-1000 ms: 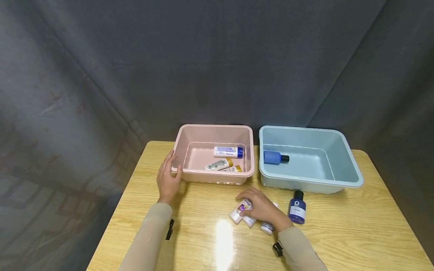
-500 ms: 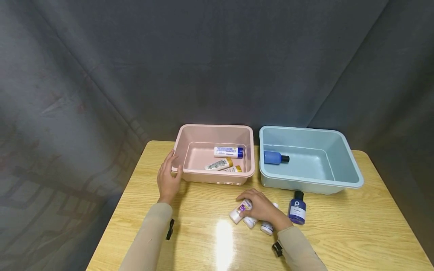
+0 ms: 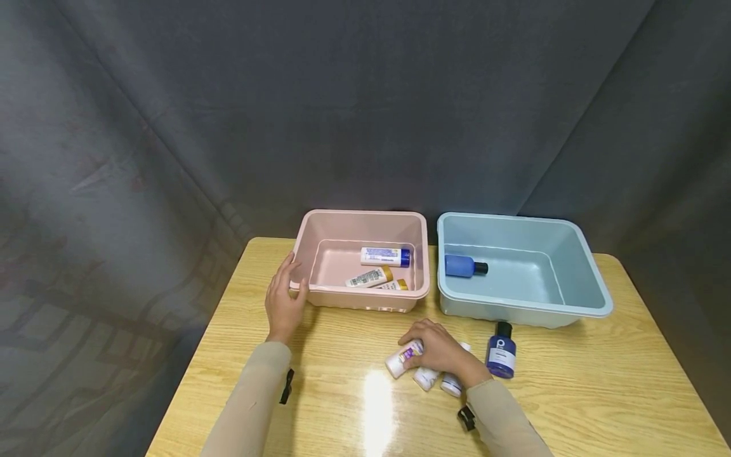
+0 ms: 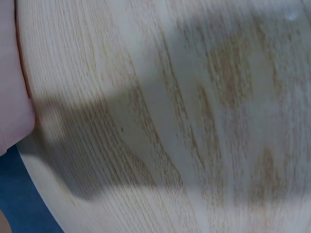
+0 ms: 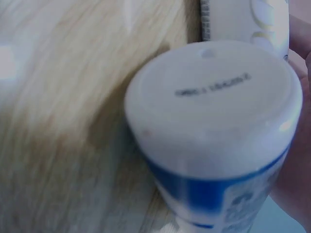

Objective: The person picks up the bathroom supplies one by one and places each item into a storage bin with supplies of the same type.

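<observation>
My left hand (image 3: 284, 311) rests at the front left corner of the pink bin (image 3: 360, 298), its fingers along the left rim and thumb at the front rim. Lower on the table, my right hand (image 3: 436, 349) holds a small white bottle with a purple label (image 3: 398, 360) between thumb and fingers. Partly under that hand lie two more white bottles, one in the middle (image 3: 426, 378) and one nearer the wrist (image 3: 451, 384). A white bottle end with a blue band (image 5: 214, 97) fills much of the right wrist view. The left wrist view misses most of the left hand.
Three white bottles lie in the pink bin, one with a blue cap (image 3: 404, 257) and two with gold caps. A light blue bin (image 3: 525, 311) stands to its right, holding a blue bottle (image 3: 459, 266). Before it lies a dark blue bottle (image 3: 501, 355). Dark curtain hangs behind the table.
The purple-labelled bottle has turned slightly in my right hand. The two white bottles beneath that hand have shifted a little to the right. My left hand stays at the pink bin.
</observation>
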`<state>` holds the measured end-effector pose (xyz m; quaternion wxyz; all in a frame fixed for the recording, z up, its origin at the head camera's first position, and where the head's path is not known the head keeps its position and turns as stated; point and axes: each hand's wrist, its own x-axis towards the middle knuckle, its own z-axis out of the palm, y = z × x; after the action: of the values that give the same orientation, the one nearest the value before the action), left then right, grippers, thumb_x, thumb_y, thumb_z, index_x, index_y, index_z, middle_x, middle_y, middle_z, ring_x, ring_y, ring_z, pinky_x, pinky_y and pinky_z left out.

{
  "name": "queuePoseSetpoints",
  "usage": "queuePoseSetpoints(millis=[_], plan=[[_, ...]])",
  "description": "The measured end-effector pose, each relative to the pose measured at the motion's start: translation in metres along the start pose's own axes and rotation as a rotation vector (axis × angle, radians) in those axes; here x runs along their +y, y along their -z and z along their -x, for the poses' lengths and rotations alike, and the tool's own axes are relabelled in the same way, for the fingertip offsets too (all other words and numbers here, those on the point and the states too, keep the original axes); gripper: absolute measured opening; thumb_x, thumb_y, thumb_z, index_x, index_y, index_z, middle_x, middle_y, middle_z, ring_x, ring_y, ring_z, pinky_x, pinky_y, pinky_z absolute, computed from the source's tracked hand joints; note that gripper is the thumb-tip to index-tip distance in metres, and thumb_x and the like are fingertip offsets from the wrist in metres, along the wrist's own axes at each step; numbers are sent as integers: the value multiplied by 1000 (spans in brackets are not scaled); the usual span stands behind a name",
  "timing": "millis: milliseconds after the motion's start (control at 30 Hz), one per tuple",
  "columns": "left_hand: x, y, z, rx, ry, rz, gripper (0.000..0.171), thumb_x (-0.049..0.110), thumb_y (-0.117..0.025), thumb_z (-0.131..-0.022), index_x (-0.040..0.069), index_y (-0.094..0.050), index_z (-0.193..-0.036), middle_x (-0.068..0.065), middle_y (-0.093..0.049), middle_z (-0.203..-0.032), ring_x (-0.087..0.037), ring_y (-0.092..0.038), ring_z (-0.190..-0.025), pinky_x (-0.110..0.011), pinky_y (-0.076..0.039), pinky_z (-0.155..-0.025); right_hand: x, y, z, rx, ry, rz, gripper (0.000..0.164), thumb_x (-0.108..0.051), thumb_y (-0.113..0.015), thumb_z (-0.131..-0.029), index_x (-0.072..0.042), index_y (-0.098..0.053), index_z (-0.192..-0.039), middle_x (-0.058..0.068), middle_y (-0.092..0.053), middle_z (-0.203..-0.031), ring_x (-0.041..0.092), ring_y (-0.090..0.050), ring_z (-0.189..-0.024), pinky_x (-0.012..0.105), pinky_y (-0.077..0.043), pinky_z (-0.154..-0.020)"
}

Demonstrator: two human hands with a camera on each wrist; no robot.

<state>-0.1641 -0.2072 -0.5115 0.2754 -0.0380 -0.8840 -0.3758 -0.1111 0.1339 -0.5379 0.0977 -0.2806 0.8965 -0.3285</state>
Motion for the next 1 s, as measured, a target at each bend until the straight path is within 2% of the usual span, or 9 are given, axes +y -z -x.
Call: queuePoseSetpoints(millis=[333,500,633,800,1000], plan=[[-3,-1,1,3,-14,0,40,19,-58,-93,10,-59,-132,4,-43,-153,-26,-44,-136,-49,-35,-108,3,-4,-2,4,-8,-53,31,-34,-88,-70,-20,-74,-93,-14,-64,-93,10,-56,-90,35,-46,-83],[-4,-2,2,9,-17,2,40,19,-59,-93,10,-59,-132,4,-43,-153,-25,-43,-137,-49,-35,-108,2,-5,-2,-15,-49,-78,28,-35,-87,-72,-25,-72,-93,-16,-65,-91,7,-55,-85,31,-47,-79],[-4,-3,2,10,-16,3,39,18,-59,-93,10,-59,-132,4,-43,-153,-25,-43,-137,-50,-35,-108,1,-3,0,-12,-70,-84,29,-37,-86,-72,-25,-71,-93,-17,-64,-90,7,-55,-84,32,-47,-78],[-3,-2,1,11,-18,1,39,19,-58,-93,9,-59,-131,3,-43,-153,-25,-43,-137,-50,-34,-109,-3,-2,2,15,-73,-96,29,-39,-86,-72,-26,-70,-93,-18,-63,-90,7,-56,-85,36,-49,-80],[0,-1,0,16,-18,6,39,19,-58,-93,9,-59,-130,3,-44,-153,-26,-43,-137,-51,-34,-108,-7,1,4,55,-117,-106,29,-38,-87,-71,-29,-69,-93,-17,-64,-93,7,-58,-89,39,-50,-85]])
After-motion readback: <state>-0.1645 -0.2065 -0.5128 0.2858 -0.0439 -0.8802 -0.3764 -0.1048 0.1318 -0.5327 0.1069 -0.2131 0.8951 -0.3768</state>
